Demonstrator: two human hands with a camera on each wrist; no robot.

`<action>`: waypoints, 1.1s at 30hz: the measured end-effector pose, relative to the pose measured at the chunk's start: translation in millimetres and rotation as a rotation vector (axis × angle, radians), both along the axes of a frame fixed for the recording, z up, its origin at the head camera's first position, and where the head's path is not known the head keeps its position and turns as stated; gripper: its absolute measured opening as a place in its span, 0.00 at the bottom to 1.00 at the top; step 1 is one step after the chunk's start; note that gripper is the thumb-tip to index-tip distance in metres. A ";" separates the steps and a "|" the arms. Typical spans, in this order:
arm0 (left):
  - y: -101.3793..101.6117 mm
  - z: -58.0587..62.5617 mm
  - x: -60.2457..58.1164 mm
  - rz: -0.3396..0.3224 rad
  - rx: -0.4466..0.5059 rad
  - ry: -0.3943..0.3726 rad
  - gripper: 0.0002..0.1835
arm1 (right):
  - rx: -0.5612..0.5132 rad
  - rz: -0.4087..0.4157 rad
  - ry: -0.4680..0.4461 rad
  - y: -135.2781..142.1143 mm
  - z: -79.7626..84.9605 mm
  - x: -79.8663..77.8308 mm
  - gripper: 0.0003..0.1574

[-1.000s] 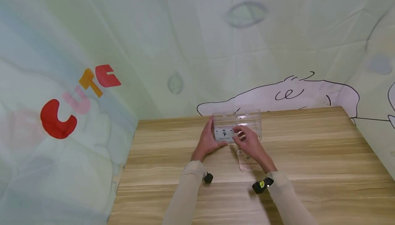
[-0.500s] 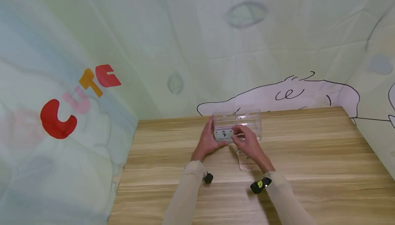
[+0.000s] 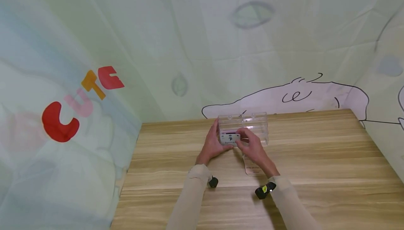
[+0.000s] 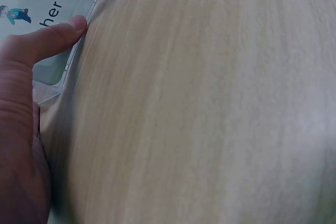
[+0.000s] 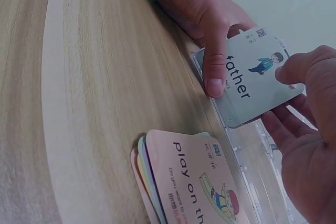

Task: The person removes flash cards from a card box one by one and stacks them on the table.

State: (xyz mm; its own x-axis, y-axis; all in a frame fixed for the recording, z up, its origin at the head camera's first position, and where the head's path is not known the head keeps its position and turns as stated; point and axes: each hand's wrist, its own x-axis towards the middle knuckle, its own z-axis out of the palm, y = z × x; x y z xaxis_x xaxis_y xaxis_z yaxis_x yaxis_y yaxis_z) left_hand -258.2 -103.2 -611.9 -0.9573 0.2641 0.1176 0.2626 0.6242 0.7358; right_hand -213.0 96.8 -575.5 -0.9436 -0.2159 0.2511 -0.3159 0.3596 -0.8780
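A clear plastic box point(image 3: 230, 123) with compartments stands near the table's back edge. My left hand point(image 3: 213, 146) holds its left side, fingers along the wall and thumb across the front. A pale flashcard point(image 5: 252, 90) printed "father", with a small figure in blue, sits in the front left compartment. My right hand point(image 3: 253, 148) pinches its right edge, thumb on the printed face and fingers behind, as the right wrist view shows. In the left wrist view, my left thumb point(image 4: 50, 40) lies over the card's lower part.
Several stacked flashcards point(image 5: 186, 177), the top one pink and reading "play on th…", lie on the wooden table point(image 3: 170, 153) in front of the box, partly under my right forearm. A printed curtain point(image 3: 189, 47) hangs right behind the table and along its left side.
The top edge of the "father" card has come lower and tipped toward me, showing more of the compartment behind it. My right hand has shifted slightly left; my left hand stays in place.
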 end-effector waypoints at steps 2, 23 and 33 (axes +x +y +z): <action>0.3 0.5 0.2 0.003 -0.001 -0.007 0.71 | -0.009 0.011 -0.003 -0.7 -0.3 -0.2 0.20; 0.0 0.5 0.7 -0.001 0.006 0.002 0.72 | 0.027 0.000 0.008 -1.1 -2.7 -1.7 0.19; 1.0 0.5 -0.6 0.006 0.017 -0.016 0.72 | -0.015 -0.027 0.094 0.3 -2.8 -3.5 0.21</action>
State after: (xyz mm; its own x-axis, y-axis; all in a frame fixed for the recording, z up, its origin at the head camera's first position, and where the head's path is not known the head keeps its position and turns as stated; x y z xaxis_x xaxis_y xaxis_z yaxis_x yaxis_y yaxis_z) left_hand -258.9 -102.1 -611.4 -0.9607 0.2563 0.1068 0.2470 0.6129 0.7505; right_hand -216.5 97.1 -578.4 -0.9213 -0.1863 0.3414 -0.3871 0.3559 -0.8506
